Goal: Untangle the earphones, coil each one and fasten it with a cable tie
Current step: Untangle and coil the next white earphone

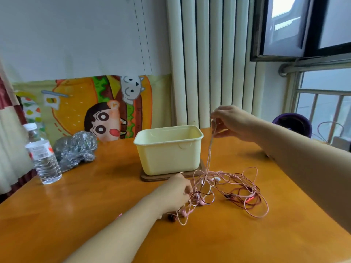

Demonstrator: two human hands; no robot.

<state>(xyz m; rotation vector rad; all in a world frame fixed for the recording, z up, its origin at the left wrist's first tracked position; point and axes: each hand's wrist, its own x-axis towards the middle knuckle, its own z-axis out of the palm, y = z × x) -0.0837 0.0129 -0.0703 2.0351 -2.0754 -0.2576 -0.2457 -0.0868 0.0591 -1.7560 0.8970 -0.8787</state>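
A tangle of pink and dark red earphone cables (237, 188) lies on the orange wooden table (95, 209), just in front of a pale yellow tub. My right hand (230, 121) is raised above the table and pinches a pink cable strand (209, 152), which runs down taut into the tangle. My left hand (173, 193) rests on the table at the tangle's left edge, its fingers closed on cables there. Pink earbuds (183, 213) and a dark earbud (171, 218) lie just below that hand. I see no cable tie.
The pale yellow plastic tub (168, 149) stands on a brown wooden board (152, 177) at mid-table. A water bottle (42, 154) and a crumpled plastic bag (75, 149) sit at the left. A purple round object (293, 122) is at the right by the window.
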